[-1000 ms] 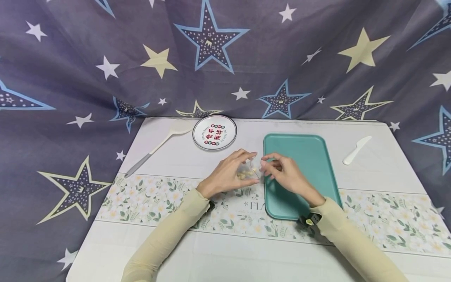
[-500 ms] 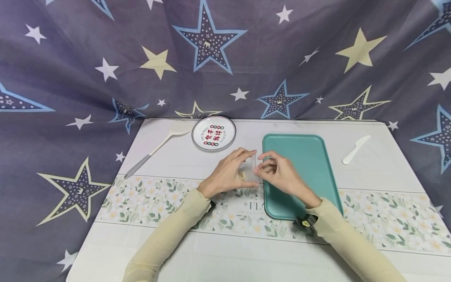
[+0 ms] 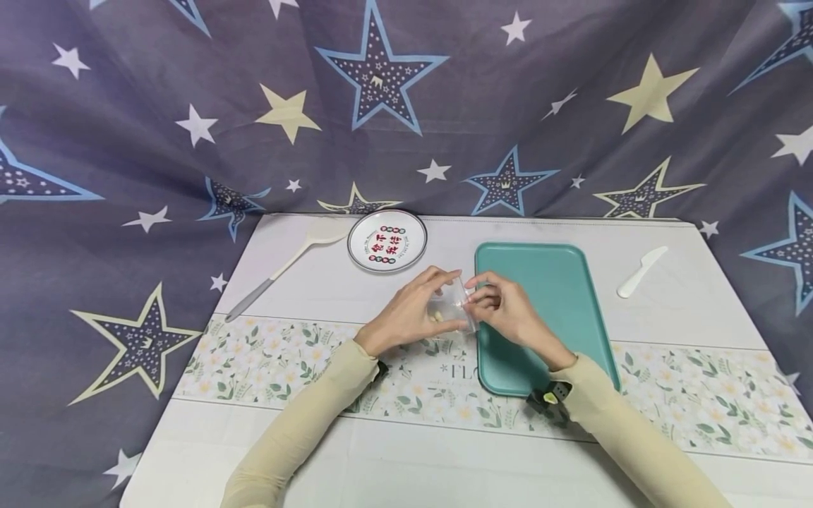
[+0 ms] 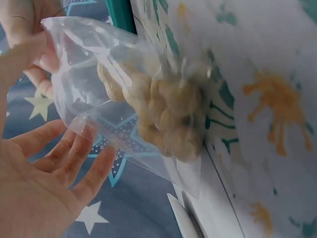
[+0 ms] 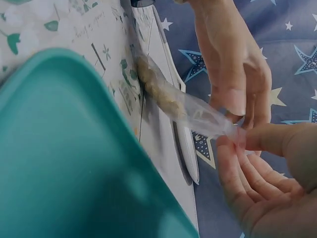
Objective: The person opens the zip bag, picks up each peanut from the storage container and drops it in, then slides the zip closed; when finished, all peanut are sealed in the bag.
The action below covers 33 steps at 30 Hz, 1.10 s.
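A clear plastic bag (image 4: 74, 74) with several unshelled peanuts (image 4: 173, 104) at its bottom is between my two hands. In the head view my left hand (image 3: 403, 314) holds the bag by its sides, thumb below and forefinger above. My right hand (image 3: 508, 310) pinches the bag's right edge between thumb and fingertips, over the left rim of a teal tray (image 3: 546, 282). The right wrist view shows that thumb meeting the fingers at the bag's end (image 5: 233, 134), while the peanuts (image 5: 158, 94) hang toward the table.
Behind the hands stands a white plate (image 3: 416, 240) with red lettering. A cream spoon (image 3: 288, 262) with a grey handle lies at the left, its head beside the plate. Right of the tray is a white knife (image 3: 641, 271). A star-patterned curtain (image 3: 406, 162) hangs along the table's back edge.
My right fingertips have shifted slightly left onto the bag's edge and now pinch it. The bag's right edge has tilted, and the peanuts have shifted inside. My left hand stays nearly in place.
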### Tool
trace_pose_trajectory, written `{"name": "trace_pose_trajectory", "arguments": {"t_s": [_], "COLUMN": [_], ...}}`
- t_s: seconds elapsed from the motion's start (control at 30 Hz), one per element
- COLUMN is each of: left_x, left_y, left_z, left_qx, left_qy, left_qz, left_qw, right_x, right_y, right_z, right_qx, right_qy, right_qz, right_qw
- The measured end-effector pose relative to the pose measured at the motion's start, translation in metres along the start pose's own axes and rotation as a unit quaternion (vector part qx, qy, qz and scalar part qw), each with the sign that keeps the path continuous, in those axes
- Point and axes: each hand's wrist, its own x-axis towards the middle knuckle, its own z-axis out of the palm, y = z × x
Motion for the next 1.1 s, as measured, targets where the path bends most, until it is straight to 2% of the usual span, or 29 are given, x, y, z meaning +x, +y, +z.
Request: {"name": "trace_pose_trajectory", "arguments": {"t_s": [0.17,0.37,0.57,0.67,0.87,1.0,1.1], "left_x": [0.003,0.006,0.006,0.005,0.001,-0.003,-0.005], "left_y": [-0.003,-0.007,-0.008,-0.009,-0.007,-0.007,-0.009], "left_z": [-0.003,-0.003,-0.004,-0.006,-0.014,-0.018,-0.018], "left_qx": [-0.025,-0.072,-0.114,-0.134,-0.179,-0.191,-0.196], "left_qy": [0.013,0.046,0.063,0.061,0.033,0.016,0.018], "left_qz": [-0.001,-0.002,-0.028,-0.041,-0.052,-0.063,-0.07], "left_qw": [0.9996,0.9963,0.9911,0.9882,0.9818,0.9795,0.9778], "right_x": [0.004,0.009,0.015,0.019,0.026,0.031,0.035], "right_y": [0.004,0.006,0.005,0.004,0.004,0.002,0.002], "right_z": [-0.003,-0.008,-0.01,-0.009,-0.007,-0.006,-0.005], "right_qx": [-0.029,-0.071,-0.09,-0.091,-0.093,-0.095,-0.098], "right_qy": [0.011,0.015,0.01,0.004,-0.009,-0.022,-0.031], "right_qz": [-0.003,-0.002,-0.004,-0.009,-0.02,-0.029,-0.036], "right_qw": [0.9995,0.9973,0.9959,0.9958,0.9954,0.9948,0.9941]}}
